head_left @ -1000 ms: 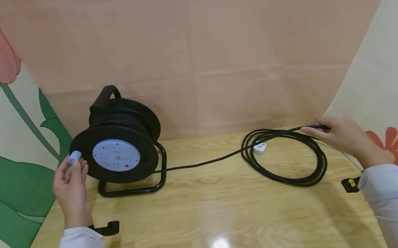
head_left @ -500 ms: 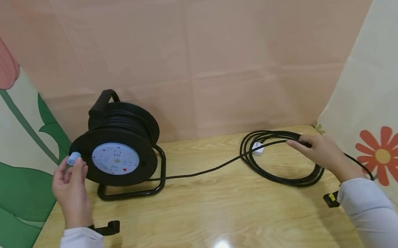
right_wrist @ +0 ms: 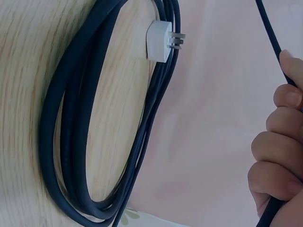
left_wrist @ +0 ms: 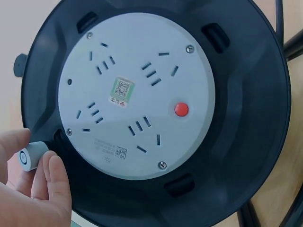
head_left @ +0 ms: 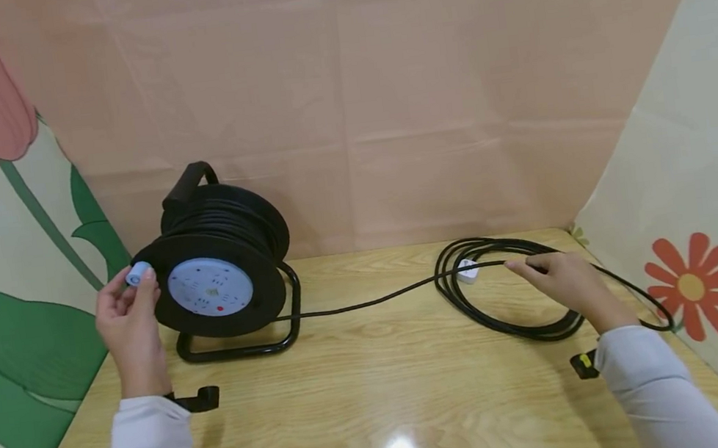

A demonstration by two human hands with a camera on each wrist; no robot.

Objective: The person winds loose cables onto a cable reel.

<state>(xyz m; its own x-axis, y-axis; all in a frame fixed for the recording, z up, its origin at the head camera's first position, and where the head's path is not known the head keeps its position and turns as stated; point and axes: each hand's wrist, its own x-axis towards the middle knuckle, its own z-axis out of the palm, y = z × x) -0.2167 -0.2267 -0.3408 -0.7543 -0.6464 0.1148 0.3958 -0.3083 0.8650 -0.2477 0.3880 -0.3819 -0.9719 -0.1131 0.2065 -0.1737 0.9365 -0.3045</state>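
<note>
A black cable reel point(head_left: 219, 225) with a round socket panel point(left_wrist: 137, 94) stands on a tubular frame at the left. My left hand point(head_left: 129, 324) pinches the small pale-blue crank knob point(left_wrist: 33, 156) at the reel's rim, between thumb and fingers. From the reel's lower right a black cable point(head_left: 355, 307) runs to my right hand point(head_left: 565, 285). In the right wrist view the fingers are curled round that cable. Below this hand lies a loose coil of the cable point(right_wrist: 52, 132), with a white plug point(right_wrist: 159, 41) inside it.
All of it rests on a wood-grain table point(head_left: 365, 393). A pink backdrop point(head_left: 385, 103) rises behind, with flower-printed panels on both sides. A loop of cable reaches the right table edge. A black wrist mount point(head_left: 196, 400) sticks out from the left wrist.
My right hand has moved left and lower with the cable, and a loop now trails behind it at the right. The left hand stays on the knob, which has risen slightly at the end.
</note>
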